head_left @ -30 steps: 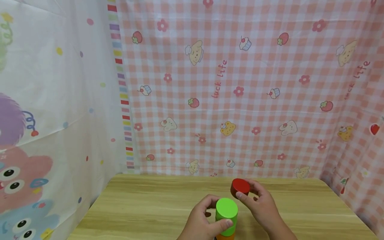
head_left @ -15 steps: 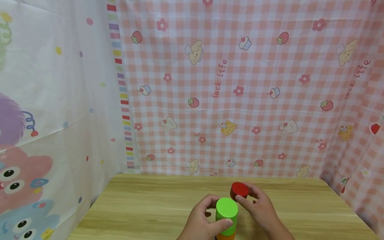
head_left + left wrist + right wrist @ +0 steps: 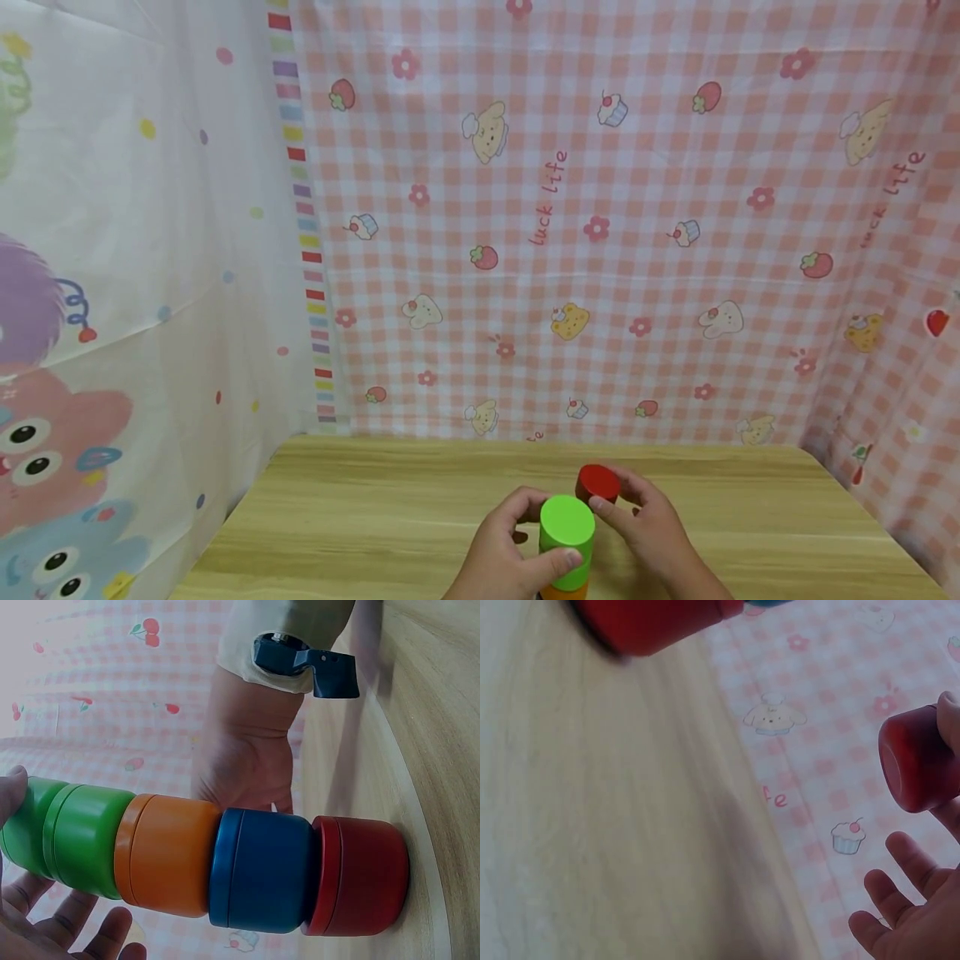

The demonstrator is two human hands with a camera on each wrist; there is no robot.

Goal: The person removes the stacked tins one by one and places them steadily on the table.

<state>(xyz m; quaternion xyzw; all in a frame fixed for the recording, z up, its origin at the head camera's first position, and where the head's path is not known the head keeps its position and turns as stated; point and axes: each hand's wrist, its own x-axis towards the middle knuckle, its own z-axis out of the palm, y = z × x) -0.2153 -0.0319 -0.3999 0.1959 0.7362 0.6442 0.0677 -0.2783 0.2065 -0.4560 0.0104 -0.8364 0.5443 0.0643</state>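
Observation:
In the left wrist view a stack stands on the table: a red cylindrical block at the base, then a blue block, an orange block, and two green blocks at the top. My left hand holds the upper green block, thumb in front and fingers round the far side. Just beyond and right of the stack's top, my right hand pinches another red block between thumb and fingers. That block is off the table and apart from the stack. In the right wrist view its other fingers are spread.
The wooden table reaches back to a pink checked cloth. A white cloth with cartoon figures hangs at the left, and more checked cloth hangs at the right. A dark device is strapped to the right wrist.
My right hand has lowered the red block a little and brought it slightly nearer, beside the stack's top. My left hand and the stack have stayed put.

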